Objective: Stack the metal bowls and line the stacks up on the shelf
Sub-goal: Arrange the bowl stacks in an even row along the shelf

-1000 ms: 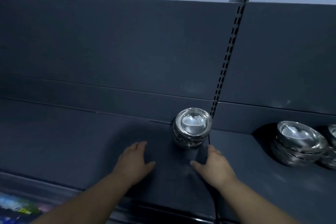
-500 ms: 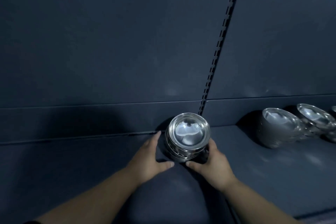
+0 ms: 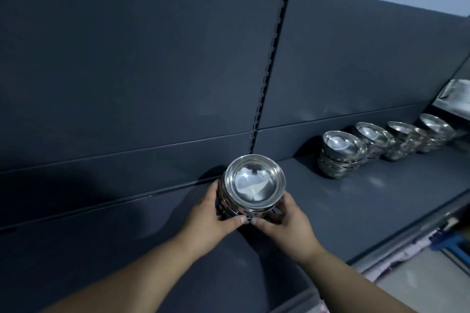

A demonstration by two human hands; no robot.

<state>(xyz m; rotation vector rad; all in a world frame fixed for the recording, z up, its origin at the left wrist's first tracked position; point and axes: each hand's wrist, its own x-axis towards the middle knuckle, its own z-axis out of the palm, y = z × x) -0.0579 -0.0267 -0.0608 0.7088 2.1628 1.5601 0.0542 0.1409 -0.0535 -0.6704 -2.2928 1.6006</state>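
A stack of shiny metal bowls [image 3: 254, 183] stands on the dark grey shelf [image 3: 343, 201], close to the slotted upright at the back. My left hand [image 3: 211, 216] clasps its left side and my right hand [image 3: 287, 221] clasps its right side, with the thumbs nearly meeting at the front. Farther right, several more bowl stacks run in a row along the back of the shelf: the nearest stack [image 3: 340, 152], then a second stack [image 3: 373, 137], a third stack [image 3: 404, 140] and a fourth stack [image 3: 435, 134].
The slotted upright [image 3: 269, 63] divides the dark back panels. The shelf's front edge [image 3: 412, 234] runs down on the right, with blurred coloured goods [image 3: 432, 244] below it. A shiny metal object [image 3: 452, 99] shows at the far right edge.
Both hands went forward from lying flat on the shelf and closed round the bowl stack. The view swung right, so more stacks now show along the shelf.
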